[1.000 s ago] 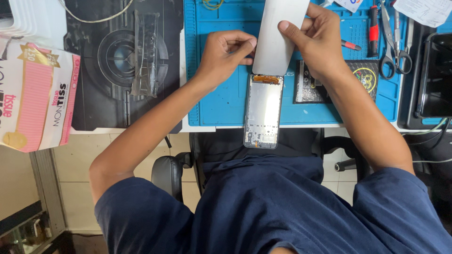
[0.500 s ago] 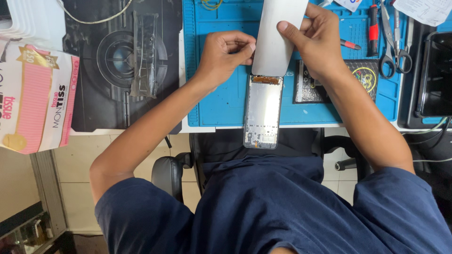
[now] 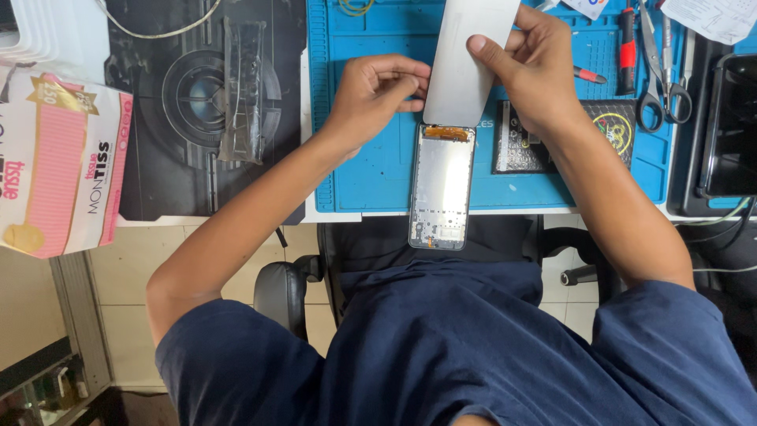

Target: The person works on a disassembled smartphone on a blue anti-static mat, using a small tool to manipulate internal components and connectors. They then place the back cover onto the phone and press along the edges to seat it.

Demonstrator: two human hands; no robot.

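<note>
An opened phone lies partly on the blue work mat [image 3: 371,158]. Its grey screen panel [image 3: 469,59] is folded up away from the silver frame [image 3: 441,185], joined at an orange flex strip. My right hand [image 3: 532,67] grips the panel by its right edge, thumb on its face. My left hand [image 3: 378,95] pinches the panel's lower left edge with its fingertips. The frame's near end hangs over the table edge above my lap.
A phone battery [image 3: 516,146] lies right of the frame. Scissors [image 3: 653,75], tweezers and a red-handled screwdriver [image 3: 625,39] sit at the right. A dark tablet [image 3: 729,126] is far right. A black mat [image 3: 189,95] with a worn strip and a pink tissue pack [image 3: 59,162] lie left.
My left hand's fingers have shifted slightly along the panel's lower left edge. The panel, frame and right hand stay almost where they were.
</note>
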